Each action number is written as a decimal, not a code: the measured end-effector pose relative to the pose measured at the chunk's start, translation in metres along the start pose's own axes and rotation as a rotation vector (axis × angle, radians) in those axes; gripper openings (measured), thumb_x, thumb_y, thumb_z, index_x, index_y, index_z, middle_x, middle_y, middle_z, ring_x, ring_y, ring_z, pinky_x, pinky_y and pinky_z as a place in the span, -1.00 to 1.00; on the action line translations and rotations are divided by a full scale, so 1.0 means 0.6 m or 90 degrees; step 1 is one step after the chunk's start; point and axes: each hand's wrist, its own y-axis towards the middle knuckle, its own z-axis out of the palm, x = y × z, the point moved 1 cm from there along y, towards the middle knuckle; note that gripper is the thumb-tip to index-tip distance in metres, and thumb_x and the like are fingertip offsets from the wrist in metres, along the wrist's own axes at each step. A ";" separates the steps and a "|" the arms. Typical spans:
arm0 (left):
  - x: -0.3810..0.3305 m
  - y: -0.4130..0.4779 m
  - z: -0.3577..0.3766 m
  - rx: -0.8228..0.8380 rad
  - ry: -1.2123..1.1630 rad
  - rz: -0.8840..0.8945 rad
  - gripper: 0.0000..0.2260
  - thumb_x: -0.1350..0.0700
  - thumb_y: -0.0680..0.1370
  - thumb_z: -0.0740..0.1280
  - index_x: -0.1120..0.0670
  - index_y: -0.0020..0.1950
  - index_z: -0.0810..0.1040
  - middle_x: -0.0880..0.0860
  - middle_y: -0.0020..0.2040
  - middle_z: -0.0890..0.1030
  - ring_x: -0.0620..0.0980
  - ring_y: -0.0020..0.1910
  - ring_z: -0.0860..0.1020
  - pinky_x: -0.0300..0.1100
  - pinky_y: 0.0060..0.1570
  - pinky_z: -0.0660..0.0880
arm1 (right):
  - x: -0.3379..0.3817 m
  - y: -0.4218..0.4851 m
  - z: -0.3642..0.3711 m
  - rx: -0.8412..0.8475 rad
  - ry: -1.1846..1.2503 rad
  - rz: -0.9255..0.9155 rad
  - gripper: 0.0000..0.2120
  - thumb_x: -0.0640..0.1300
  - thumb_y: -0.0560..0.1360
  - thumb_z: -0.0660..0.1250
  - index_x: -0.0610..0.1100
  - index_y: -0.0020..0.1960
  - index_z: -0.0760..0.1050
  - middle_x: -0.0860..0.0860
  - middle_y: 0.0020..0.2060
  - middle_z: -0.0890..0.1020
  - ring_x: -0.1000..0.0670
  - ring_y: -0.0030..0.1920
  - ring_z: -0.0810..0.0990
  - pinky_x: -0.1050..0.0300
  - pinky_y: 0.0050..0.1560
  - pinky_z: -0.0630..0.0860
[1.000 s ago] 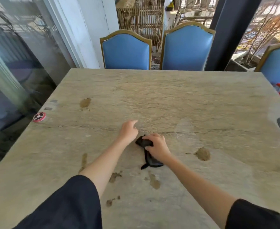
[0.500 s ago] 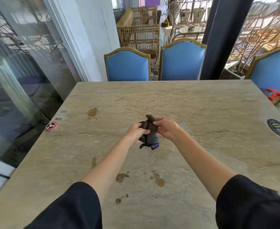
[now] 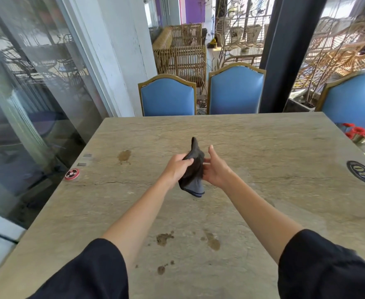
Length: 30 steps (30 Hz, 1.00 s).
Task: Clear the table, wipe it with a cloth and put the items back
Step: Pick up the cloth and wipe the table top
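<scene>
"What stands round this stone table?"

"Gilt-framed chairs, padded in blue: one blue chair at twelve o'clock, a second chair at one, a third chair at two."

"And over at nine?"

"A glass door, full of reflections. A white pillar rises at eleven and a dark post at one."

"Beyond the chairs?"

"Rattan furniture at twelve, a purple wall far behind it, and a planter of bare branches at two. Bright daylight falls outside."
</scene>
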 end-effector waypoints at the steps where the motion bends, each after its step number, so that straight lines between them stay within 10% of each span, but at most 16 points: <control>1: -0.006 0.001 -0.003 -0.006 -0.032 -0.007 -0.80 0.29 0.56 0.21 0.15 0.12 0.57 0.17 0.02 0.62 0.10 0.00 0.58 -0.07 0.12 0.47 | 0.002 0.003 -0.001 0.007 -0.008 0.006 -0.43 0.23 0.61 0.01 -0.25 0.17 0.45 -0.18 -0.01 0.58 -0.19 0.09 0.53 -0.14 0.20 0.48; 13: -0.120 0.019 -0.039 0.083 -0.348 -0.041 -0.73 0.27 0.59 0.17 0.18 0.29 0.43 0.20 0.10 0.59 0.12 0.03 0.59 0.01 0.07 0.52 | -0.099 0.041 -0.043 -0.031 0.003 0.150 -0.54 0.17 0.61 0.08 -0.22 0.03 0.46 -0.18 -0.25 0.58 -0.13 -0.30 0.57 0.10 -0.29 0.51; 17: -0.137 0.027 -0.062 0.075 -0.362 -0.057 -0.68 0.24 0.58 0.21 0.17 0.34 0.41 0.18 0.24 0.55 0.14 0.20 0.53 0.07 0.08 0.52 | -0.117 0.045 -0.041 0.058 0.130 0.187 -0.43 0.20 0.59 0.12 -0.35 0.06 0.49 -0.33 -0.08 0.64 -0.26 -0.18 0.68 -0.17 -0.12 0.59; 30: -0.020 0.048 -0.134 -0.145 -0.343 -0.125 -0.70 0.26 0.60 0.18 0.14 0.33 0.43 0.18 0.22 0.54 0.17 0.18 0.52 0.04 0.08 0.48 | 0.016 0.033 -0.065 -0.043 0.120 -0.054 -0.92 -0.23 0.51 0.36 -0.23 -0.03 0.56 -0.09 -0.22 0.69 -0.01 -0.24 0.68 0.19 -0.30 0.62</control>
